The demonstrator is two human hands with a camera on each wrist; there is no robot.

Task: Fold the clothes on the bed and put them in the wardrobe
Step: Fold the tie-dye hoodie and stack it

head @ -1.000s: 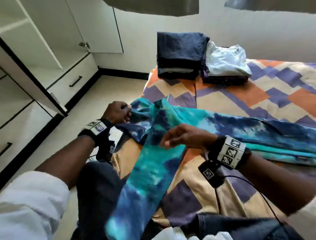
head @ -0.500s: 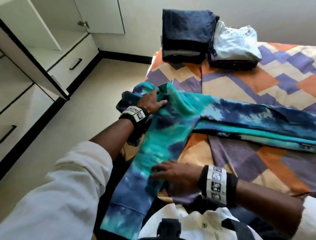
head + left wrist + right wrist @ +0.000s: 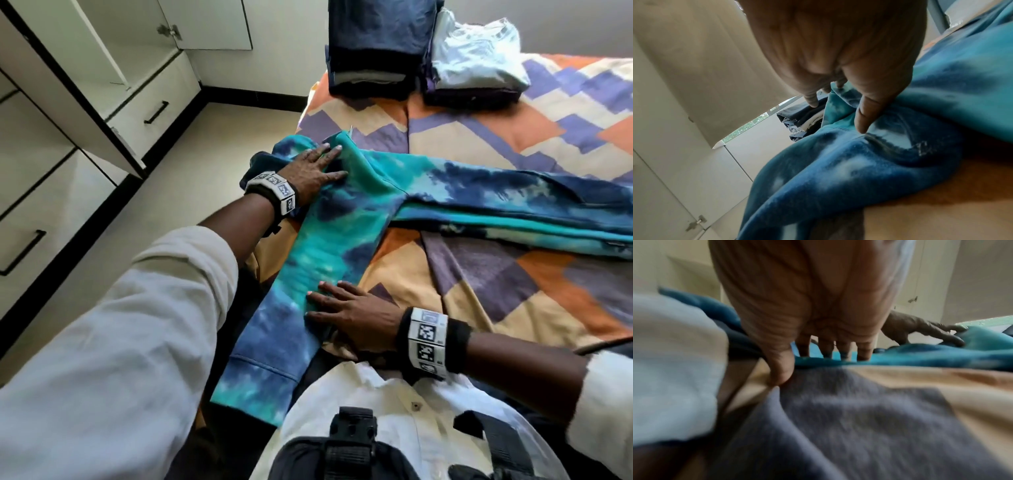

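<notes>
Tie-dye hoodie (image 3: 342, 219) lies spread across the patterned bedspread (image 3: 496, 281) in my head view, one sleeve running down toward me and over the near edge, the body stretching off to the right. My left hand (image 3: 308, 171) lies flat, fingers straight, on the upper part of the garment by the hood. My right hand (image 3: 352, 318) presses flat on the sleeve lower down, fingers extended across the fabric. Two folded stacks (image 3: 424, 54) sit at the far end of the bed, well apart from the hoodie; the open wardrobe (image 3: 102, 85) stands to the left.

From my left wrist, the fingers (image 3: 865, 113) reach down straight onto blue fleece, touching a seam, gripping nothing.

From my right wrist, though blurred, four fingers (image 3: 826, 348) rest on the teal cloth's edge and the thumb touches the bedspread; the left hand shows beyond, flat on the hoodie.
</notes>
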